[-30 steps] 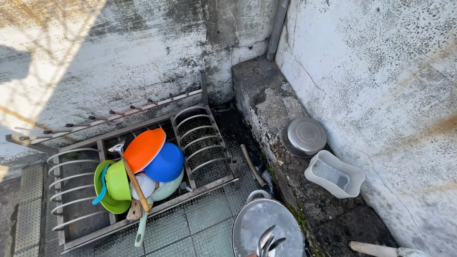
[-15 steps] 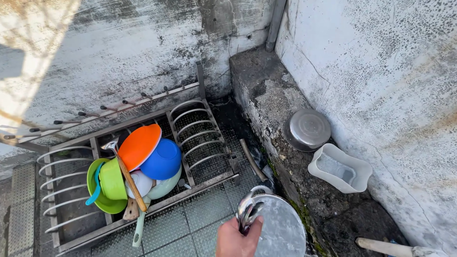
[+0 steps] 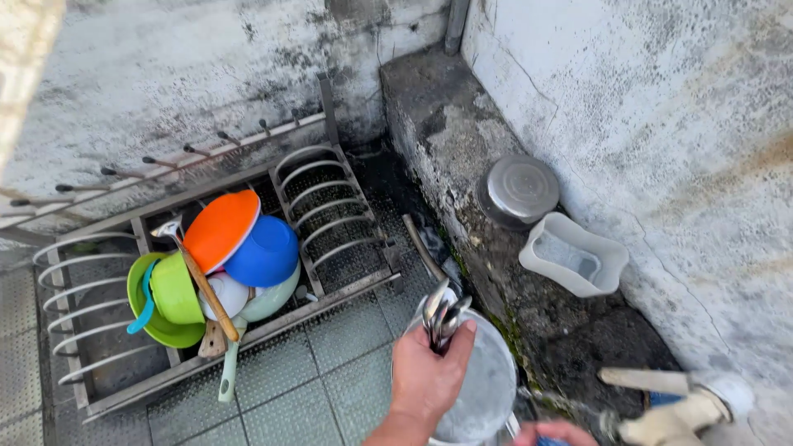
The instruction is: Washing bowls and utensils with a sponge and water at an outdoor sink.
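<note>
Left hand (image 3: 429, 376) closed around a bundle of spoons (image 3: 442, 312), above the steel pan (image 3: 483, 392). Right hand (image 3: 552, 432) barely visible at the frame's bottom edge; its grip cannot be told.

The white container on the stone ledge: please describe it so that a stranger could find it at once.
Along the right wall runs a dark stone ledge. On it, beside an upturned steel bowl, sits the white container. Unlike the round metal bowl, it is white plastic, open-topped, with a wavy rim.

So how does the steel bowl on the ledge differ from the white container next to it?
The steel bowl is round, shiny metal and lies upside down, base up. The white container is wavy-edged, roughly rectangular plastic, and sits mouth up, its inside showing. The bowl lies nearer the back corner, the container nearer the person. Both rest on the dark concrete ledge against the right wall, and no hand touches either.
</note>
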